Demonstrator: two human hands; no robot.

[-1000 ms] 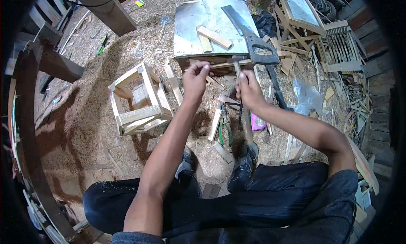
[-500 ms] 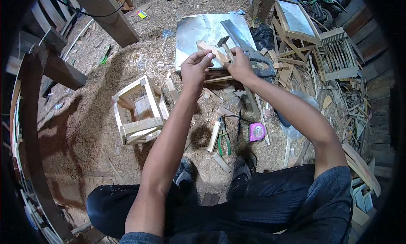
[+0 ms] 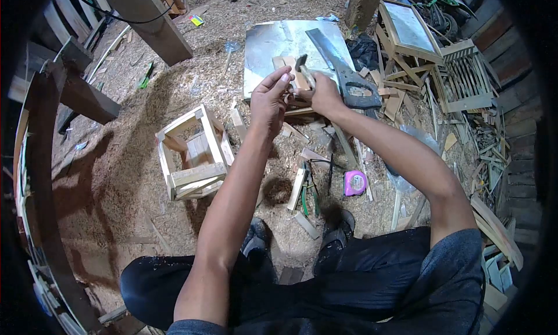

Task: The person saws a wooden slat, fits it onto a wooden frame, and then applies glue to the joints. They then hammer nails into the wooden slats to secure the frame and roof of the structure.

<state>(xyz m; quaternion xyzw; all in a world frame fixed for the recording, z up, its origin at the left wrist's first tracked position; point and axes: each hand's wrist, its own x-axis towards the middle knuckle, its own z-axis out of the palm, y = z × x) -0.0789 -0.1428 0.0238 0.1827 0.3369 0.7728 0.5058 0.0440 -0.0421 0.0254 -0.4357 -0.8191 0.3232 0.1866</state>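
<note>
Over the front edge of a metal-topped table [image 3: 264, 47], my right hand [image 3: 324, 95] is wrapped round a hammer [image 3: 301, 62], its dark head tilted up. Close on its left, my left hand [image 3: 272, 97] has thumb and fingertips pinched together; anything between them is too small to make out. A pale piece of wood [image 3: 285, 62] lies on the tabletop just beyond both hands. A handsaw [image 3: 343, 73] rests at the table's right side, its handle near my right wrist.
A small wooden frame [image 3: 195, 152] sits on the sawdust floor at left. Green-handled pliers [image 3: 310, 195] and a pink tape measure [image 3: 354, 183] lie before my feet. Wood scraps and a framed panel [image 3: 408, 27] stand at right, a post [image 3: 145, 27] at upper left.
My right hand has moved slightly left with the hammer, closer to my left hand. The hammer head has shifted a little left and down. My left fingers have turned slightly.
</note>
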